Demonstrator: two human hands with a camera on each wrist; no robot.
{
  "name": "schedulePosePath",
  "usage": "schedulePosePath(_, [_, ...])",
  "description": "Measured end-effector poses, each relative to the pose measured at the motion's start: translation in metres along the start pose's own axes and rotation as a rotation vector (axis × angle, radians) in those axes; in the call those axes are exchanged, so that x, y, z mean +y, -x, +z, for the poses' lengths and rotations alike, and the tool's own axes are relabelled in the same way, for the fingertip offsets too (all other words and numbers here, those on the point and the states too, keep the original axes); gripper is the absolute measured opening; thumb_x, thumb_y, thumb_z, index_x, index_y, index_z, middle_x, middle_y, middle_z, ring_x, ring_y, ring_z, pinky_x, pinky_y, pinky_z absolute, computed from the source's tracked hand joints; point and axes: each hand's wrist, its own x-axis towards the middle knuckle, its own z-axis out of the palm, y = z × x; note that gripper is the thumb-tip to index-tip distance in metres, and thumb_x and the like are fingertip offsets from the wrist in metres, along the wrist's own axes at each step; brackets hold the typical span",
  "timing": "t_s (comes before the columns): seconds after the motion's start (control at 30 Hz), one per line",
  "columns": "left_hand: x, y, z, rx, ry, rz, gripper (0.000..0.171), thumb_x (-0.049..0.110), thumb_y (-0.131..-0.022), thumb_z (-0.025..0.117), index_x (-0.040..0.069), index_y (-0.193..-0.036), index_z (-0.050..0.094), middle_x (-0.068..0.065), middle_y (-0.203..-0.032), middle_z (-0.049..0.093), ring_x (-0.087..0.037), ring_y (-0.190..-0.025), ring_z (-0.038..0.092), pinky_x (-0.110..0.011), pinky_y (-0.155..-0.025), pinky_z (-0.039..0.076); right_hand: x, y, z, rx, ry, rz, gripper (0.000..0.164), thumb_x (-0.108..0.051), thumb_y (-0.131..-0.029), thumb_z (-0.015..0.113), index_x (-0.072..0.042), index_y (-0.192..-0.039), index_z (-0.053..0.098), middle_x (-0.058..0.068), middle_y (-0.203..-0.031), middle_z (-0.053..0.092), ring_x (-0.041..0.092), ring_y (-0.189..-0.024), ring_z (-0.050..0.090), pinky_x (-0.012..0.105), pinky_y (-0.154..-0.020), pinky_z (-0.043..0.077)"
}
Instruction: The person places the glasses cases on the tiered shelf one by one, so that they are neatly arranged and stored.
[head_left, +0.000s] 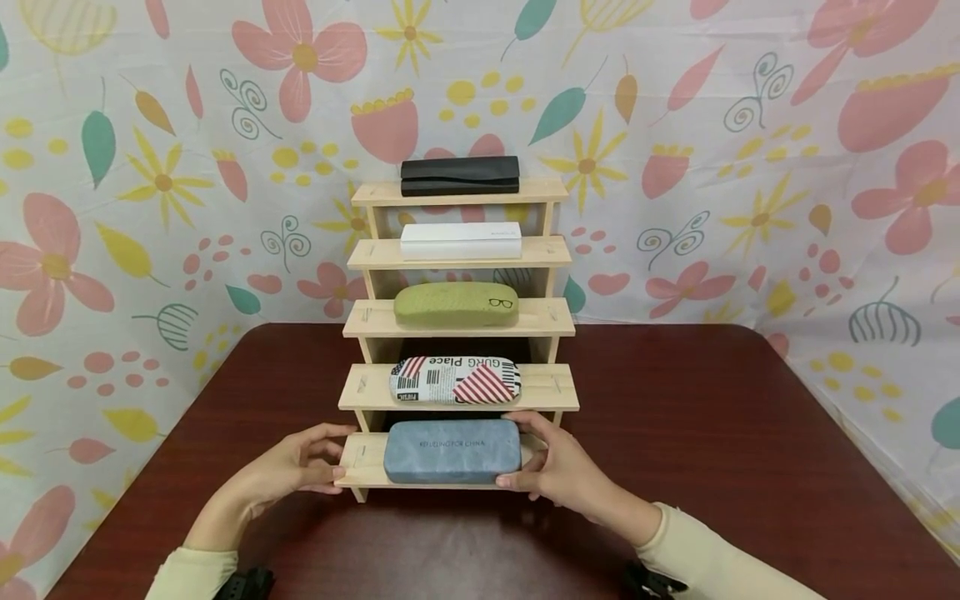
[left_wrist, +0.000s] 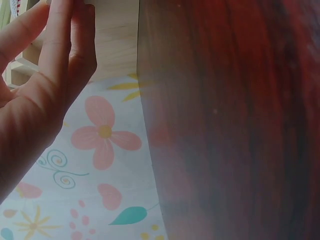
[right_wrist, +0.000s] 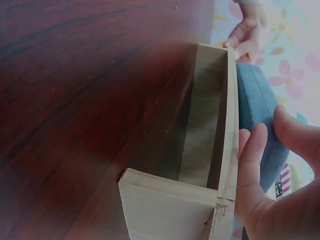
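A blue glasses case (head_left: 453,460) with dark lettering lies on the lowest step of a stepped wooden stand (head_left: 363,457). My right hand (head_left: 564,468) grips its right end, thumb at the front and fingers behind. In the right wrist view, the thumb and fingers lie along the blue case (right_wrist: 257,100) beside the shelf edge (right_wrist: 231,125). At the left end of that step, my left hand (head_left: 292,463) holds the board between thumb and fingers. The left wrist view shows this hand (left_wrist: 45,85) only partly, its fingertips cut off at the top.
Above, one per step, lie a newspaper-print case (head_left: 454,381), a green case (head_left: 456,304), a white box (head_left: 461,241) and a black case (head_left: 460,176). The stand rests on a dark red-brown table (head_left: 675,433). Behind hangs a floral cloth (head_left: 750,167).
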Motion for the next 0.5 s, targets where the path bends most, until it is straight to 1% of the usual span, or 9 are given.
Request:
schedulePosePath(0.07, [-0.001,0.001,0.000,0.003,0.000,-0.005,0.066,0.006,-0.090,0.066,-0.010,-0.142,0.029,-0.017,-0.108,0.055,-0.025,-0.090,0.063,-0.044,-0.080,0.057,0.000,0.000,0.000,-0.003,0.019,0.001,0.076,-0.013,-0.071,0.086,-0.010,-0.137,0.047,0.016,-0.135,0.050,0.030,-0.056,0.060,0.035,-0.037,0.045])
schedulePosePath(0.13, [-0.001,0.002,0.000,0.003,-0.001,-0.001,0.066,0.006,-0.090,0.066,-0.010,-0.142,0.029,-0.017,-0.108,0.055,-0.026,-0.091,0.063,-0.045,-0.080,0.057,0.000,-0.001,0.000,-0.010,0.036,0.007,0.076,-0.012,-0.071,0.086,-0.011,-0.137,0.047,0.017,-0.113,0.063,0.025,-0.051,0.057,0.032,-0.037,0.044])
schedulePosePath(0.17, [-0.001,0.002,0.000,0.003,0.000,0.001,0.066,0.006,-0.090,0.066,-0.010,-0.142,0.029,-0.017,-0.108,0.055,-0.026,-0.091,0.063,-0.045,-0.080,0.057,0.000,-0.001,0.000,-0.014,0.048,0.008,0.076,-0.012,-0.071,0.086,-0.011,-0.137,0.047,0.016,-0.099,0.066,0.023,-0.048,0.056,0.031,-0.036,0.043])
schedulePosePath(0.23, [-0.001,0.002,0.000,0.002,0.002,0.004,0.065,0.006,-0.090,0.066,-0.010,-0.142,0.029,-0.017,-0.107,0.055,-0.026,-0.090,0.064,-0.045,-0.080,0.057,0.001,-0.001,0.000,-0.025,0.065,0.013,0.077,-0.012,-0.071,0.086,-0.011,-0.138,0.046,0.012,-0.073,0.065,0.020,-0.046,0.054,0.030,-0.036,0.043])
schedulePosePath(0.3, [-0.001,0.002,0.000,0.001,0.000,0.005,0.065,0.006,-0.091,0.066,-0.010,-0.142,0.029,-0.017,-0.107,0.055,-0.026,-0.090,0.064,-0.044,-0.080,0.057,0.001,-0.001,-0.001,-0.042,0.086,0.014,0.079,-0.014,-0.073,0.085,-0.010,-0.140,0.044,0.009,-0.055,0.057,0.020,-0.045,0.054,0.029,-0.037,0.043])
schedulePosePath(0.33, [-0.001,0.002,0.000,-0.002,-0.002,0.009,0.066,0.005,-0.091,0.065,-0.010,-0.142,0.028,-0.018,-0.108,0.055,-0.025,-0.090,0.064,-0.044,-0.080,0.058,0.002,-0.001,-0.002,-0.051,0.099,0.008,0.081,-0.015,-0.074,0.085,-0.009,-0.142,0.042,0.007,-0.055,0.057,0.020,-0.046,0.055,0.029,-0.037,0.043])
schedulePosePath(0.43, [0.000,0.000,0.001,-0.003,-0.008,0.013,0.066,0.005,-0.091,0.065,-0.010,-0.143,0.027,-0.019,-0.108,0.054,-0.025,-0.089,0.063,-0.044,-0.079,0.058,0.004,0.002,-0.007,-0.082,0.134,-0.026,0.082,-0.018,-0.078,0.082,-0.007,-0.146,0.036,0.011,-0.061,0.061,0.022,-0.052,0.058,0.029,-0.041,0.046])
schedulePosePath(0.47, [0.000,0.000,0.002,-0.002,-0.011,0.011,0.067,0.006,-0.091,0.065,-0.010,-0.143,0.026,-0.019,-0.108,0.054,-0.025,-0.089,0.063,-0.044,-0.079,0.058,0.005,0.004,-0.010,-0.095,0.132,-0.041,0.081,-0.018,-0.080,0.080,-0.005,-0.146,0.034,0.013,-0.065,0.063,0.024,-0.054,0.059,0.029,-0.042,0.047])
schedulePosePath(0.5, [0.000,0.000,0.002,0.002,-0.011,0.008,0.068,0.006,-0.091,0.065,-0.010,-0.144,0.025,-0.019,-0.108,0.054,-0.025,-0.088,0.063,-0.043,-0.078,0.058,0.006,0.007,-0.013,-0.104,0.126,-0.061,0.079,-0.017,-0.082,0.078,-0.003,-0.146,0.033,0.017,-0.076,0.066,0.023,-0.057,0.060,0.031,-0.044,0.049])
